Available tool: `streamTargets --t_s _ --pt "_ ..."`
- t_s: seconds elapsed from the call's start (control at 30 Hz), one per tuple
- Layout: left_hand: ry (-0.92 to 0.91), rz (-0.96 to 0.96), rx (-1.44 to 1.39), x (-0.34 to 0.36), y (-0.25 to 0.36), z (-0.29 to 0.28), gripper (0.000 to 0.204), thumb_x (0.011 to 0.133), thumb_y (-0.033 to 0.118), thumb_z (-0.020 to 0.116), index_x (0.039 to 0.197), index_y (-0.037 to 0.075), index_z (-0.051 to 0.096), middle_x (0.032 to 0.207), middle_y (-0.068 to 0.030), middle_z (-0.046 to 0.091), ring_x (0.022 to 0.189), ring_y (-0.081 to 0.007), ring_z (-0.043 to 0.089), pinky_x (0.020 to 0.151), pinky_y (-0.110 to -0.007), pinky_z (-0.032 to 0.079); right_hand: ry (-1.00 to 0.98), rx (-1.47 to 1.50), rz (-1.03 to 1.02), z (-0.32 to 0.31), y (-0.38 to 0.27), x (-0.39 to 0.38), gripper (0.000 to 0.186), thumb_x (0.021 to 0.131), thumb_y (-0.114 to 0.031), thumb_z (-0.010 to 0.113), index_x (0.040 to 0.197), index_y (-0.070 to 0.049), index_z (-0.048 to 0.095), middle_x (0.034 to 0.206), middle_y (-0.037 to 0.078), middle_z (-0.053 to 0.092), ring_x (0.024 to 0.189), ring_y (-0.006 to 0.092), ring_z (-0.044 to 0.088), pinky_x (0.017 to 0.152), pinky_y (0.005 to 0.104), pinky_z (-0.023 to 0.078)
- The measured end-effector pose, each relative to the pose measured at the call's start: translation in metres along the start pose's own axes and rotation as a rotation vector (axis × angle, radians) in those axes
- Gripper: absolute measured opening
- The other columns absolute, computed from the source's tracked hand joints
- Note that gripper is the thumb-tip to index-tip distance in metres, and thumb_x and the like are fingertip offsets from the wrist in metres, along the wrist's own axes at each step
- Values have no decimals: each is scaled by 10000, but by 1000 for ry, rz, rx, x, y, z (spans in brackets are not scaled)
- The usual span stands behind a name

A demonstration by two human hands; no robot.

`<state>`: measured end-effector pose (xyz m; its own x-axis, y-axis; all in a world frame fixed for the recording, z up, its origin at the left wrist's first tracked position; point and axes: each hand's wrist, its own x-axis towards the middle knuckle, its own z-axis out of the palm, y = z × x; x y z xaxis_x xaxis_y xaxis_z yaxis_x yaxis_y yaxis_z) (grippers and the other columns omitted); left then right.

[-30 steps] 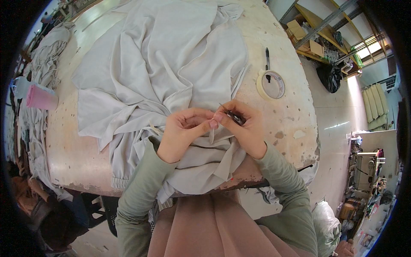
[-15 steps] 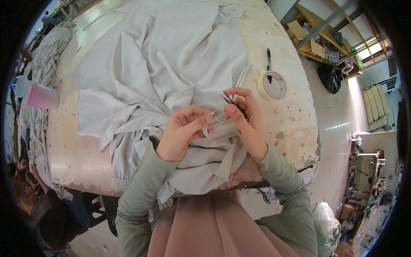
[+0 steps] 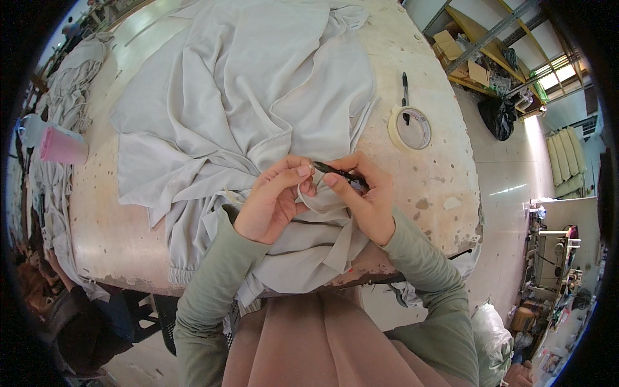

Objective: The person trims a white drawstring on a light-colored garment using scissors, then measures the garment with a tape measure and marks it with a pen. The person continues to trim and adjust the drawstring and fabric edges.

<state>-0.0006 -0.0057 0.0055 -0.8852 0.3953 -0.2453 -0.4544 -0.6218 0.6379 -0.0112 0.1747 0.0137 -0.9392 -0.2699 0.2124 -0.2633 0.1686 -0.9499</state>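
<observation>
A light grey garment lies in folds over the table, its near part bunched under my hands. Between thumb and fingers, my left hand pinches the end of a narrow strip of the same cloth, which loops down below it. My right hand is closed around small black thread snips. Their blades point left and meet the pinched strip end at my left fingertips. Whether the blades touch the cloth is too small to tell.
Right of the garment a roll of masking tape lies on the worn table, with a black pen across its rim. A pink container stands at the left edge, near more grey cloth. Another person sits at lower left.
The snips have swung from pointing up to pointing left, and their blades have come to the strip end at my left fingertips. My right hand has moved slightly left and down.
</observation>
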Motion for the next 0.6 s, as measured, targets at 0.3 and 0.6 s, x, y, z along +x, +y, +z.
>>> streamTargets --t_s 0.3,0.6 --pt "22 -31 -12 -2 0 1 87 897 176 545 960 117 533 817 48 521 784 -45 509 735 -267 446 -93 23 59 -1 -5 -1 175 890 -120 628 1001 9 591 859 74 675 789 73 597 696 225 471" --pt "25 -24 40 0 -2 1 102 894 195 543 967 127 526 833 42 507 807 -54 494 742 -271 430 -33 -22 111 2 1 -3 200 880 -173 647 979 -5 606 819 68 663 770 64 578 678 229 462"
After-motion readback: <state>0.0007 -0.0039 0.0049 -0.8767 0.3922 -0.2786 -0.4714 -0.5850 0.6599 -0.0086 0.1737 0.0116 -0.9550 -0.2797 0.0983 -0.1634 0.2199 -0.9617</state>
